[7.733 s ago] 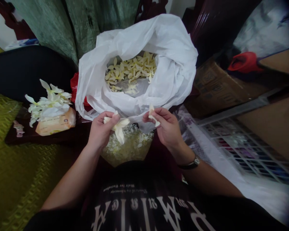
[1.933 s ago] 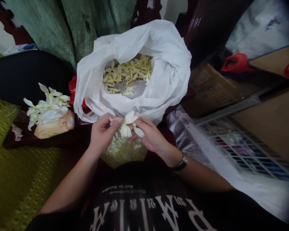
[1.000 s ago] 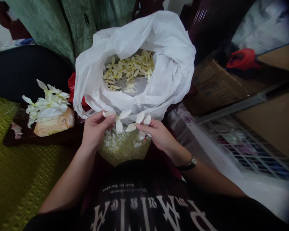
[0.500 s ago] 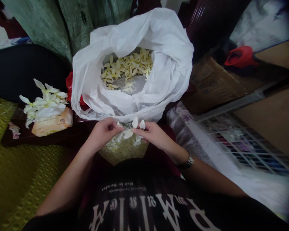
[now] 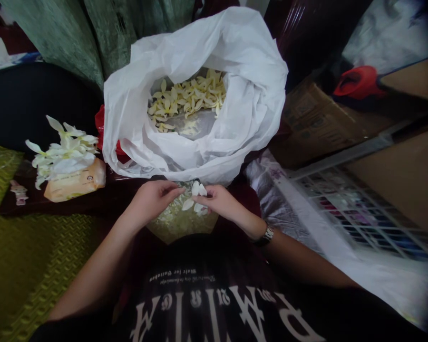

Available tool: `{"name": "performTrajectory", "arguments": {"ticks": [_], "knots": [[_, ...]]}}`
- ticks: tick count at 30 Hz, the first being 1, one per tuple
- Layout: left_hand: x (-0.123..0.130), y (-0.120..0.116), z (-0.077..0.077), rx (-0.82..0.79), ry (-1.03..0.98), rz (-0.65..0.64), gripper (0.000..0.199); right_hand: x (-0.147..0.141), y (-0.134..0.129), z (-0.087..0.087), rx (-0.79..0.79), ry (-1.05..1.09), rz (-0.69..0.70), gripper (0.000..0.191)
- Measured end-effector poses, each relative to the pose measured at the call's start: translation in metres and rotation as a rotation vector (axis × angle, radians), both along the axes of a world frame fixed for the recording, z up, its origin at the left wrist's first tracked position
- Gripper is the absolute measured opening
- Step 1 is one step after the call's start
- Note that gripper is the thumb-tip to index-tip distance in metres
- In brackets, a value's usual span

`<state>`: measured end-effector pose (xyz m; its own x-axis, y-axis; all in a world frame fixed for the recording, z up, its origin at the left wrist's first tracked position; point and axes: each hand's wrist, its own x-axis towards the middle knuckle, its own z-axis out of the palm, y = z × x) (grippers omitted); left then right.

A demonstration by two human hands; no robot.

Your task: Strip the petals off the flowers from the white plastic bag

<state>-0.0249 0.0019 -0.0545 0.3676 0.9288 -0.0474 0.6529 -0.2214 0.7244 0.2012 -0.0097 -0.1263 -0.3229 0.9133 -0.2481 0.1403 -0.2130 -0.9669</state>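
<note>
Between the thumb and fingers of my right hand (image 5: 223,202) is a white flower (image 5: 199,189), its petals pointing up and toward the left. My left hand (image 5: 157,198) is close beside it, thumb and fingertips pinched together; whatever they hold, if anything, is too small to make out. Below both hands sits a clear plastic bag (image 5: 185,225) with pale yellow-white pieces showing in it. Just beyond my hands a large white plastic bag (image 5: 135,104) gapes wide, with many cream flowers (image 5: 196,95) heaped inside toward its far side.
On the left, white flowers (image 5: 66,142) lie on an orange tissue pack (image 5: 76,180) at the dark table's end, near a small pink clip (image 5: 18,192). A cardboard box (image 5: 317,118), a red object (image 5: 358,81) and a white wire crate (image 5: 364,204) stand on the right.
My left fingers have come away from the flower, leaving a small gap. The flower, in my right hand, has turned and its petals have gathered closer together.
</note>
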Motion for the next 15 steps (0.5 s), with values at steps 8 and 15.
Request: {"name": "performTrajectory", "arguments": {"ticks": [8, 15], "knots": [[0.018, 0.026, 0.052, 0.343, -0.063, -0.01, 0.027, -0.007, 0.006, -0.02, 0.015, 0.043, -0.05, 0.058], [0.049, 0.143, 0.094, 0.35, 0.633, -0.007, 0.032, 0.003, -0.004, -0.009, 0.056, 0.009, 0.099, 0.067]]}}
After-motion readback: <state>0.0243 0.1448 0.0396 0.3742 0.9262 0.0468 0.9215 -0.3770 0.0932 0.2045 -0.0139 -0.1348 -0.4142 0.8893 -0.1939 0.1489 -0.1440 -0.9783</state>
